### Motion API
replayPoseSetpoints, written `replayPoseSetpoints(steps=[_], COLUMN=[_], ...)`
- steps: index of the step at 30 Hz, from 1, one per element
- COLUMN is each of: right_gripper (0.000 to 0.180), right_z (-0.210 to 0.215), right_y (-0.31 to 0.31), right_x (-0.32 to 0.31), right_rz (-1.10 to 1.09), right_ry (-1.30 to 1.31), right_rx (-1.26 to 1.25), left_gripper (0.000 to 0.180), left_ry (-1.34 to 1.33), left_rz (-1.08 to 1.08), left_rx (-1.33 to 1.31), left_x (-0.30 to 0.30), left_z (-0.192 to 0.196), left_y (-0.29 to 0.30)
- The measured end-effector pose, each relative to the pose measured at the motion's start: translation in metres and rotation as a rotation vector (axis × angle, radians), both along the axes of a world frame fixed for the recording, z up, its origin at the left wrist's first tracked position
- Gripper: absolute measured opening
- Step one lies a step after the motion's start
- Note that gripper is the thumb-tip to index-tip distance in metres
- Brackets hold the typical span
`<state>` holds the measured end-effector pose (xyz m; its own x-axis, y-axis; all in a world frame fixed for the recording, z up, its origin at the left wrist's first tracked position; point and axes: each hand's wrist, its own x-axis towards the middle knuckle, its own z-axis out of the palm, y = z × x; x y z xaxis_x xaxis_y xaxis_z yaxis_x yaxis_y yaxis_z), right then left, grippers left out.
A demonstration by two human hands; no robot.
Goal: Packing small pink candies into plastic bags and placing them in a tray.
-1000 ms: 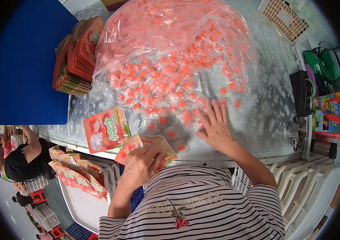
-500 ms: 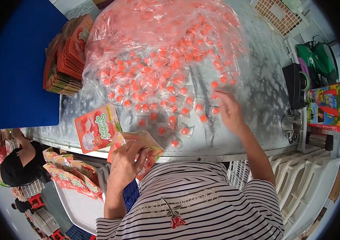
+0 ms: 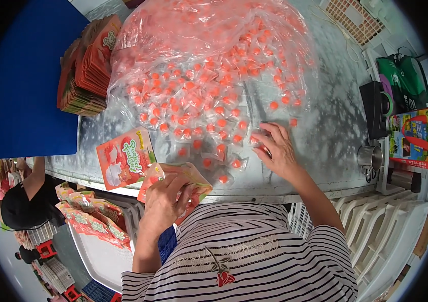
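My left hand (image 3: 162, 201) is closed on a red-and-green candy pouch (image 3: 193, 177) at the table's near edge, its mouth tilted toward the loose sweets. Just left of it, a similar flat pouch (image 3: 125, 158) lies on the table. My right hand (image 3: 278, 153) is low over the tabletop, thumb and fingers curled around a wrapped candy (image 3: 254, 140); whether more are under the palm is hidden. Many round orange-red candies in clear wrappers (image 3: 186, 86) are spread ahead of both hands. They spill from a large clear plastic bag (image 3: 173, 25).
Stacked pouches (image 3: 93, 63) stand at the far left beside a blue panel (image 3: 27, 80). Below the table edge, filled pouches (image 3: 93, 216) rest on a white tray (image 3: 104, 261). A metal cup (image 3: 369, 157) and white racks (image 3: 375, 226) are at right. Another person (image 3: 25, 201) is at far left.
My right hand has moved left and nearer, its fingers closing around candy. One candy now lies apart to the right of it. The left hand still holds the pouch.
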<state>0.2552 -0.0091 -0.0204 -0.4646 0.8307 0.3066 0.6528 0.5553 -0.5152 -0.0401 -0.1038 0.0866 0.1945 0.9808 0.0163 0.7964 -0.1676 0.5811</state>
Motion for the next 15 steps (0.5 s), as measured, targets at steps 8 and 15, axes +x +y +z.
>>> replayPoseSetpoints(steps=[8,15], right_gripper=[0.035,0.058], right_z=[0.021,0.026], right_y=[-0.034,-0.032], right_x=[0.009,-0.040], right_rz=[0.021,0.136], right_ry=[-0.091,0.057], right_rx=[-0.041,-0.186], left_gripper=[0.013,0.014], left_ry=[0.000,-0.004], left_rz=[0.031,0.000], left_rx=[-0.040,0.019], left_x=[-0.005,0.000], left_z=[-0.003,-0.006], left_y=[-0.003,-0.002])
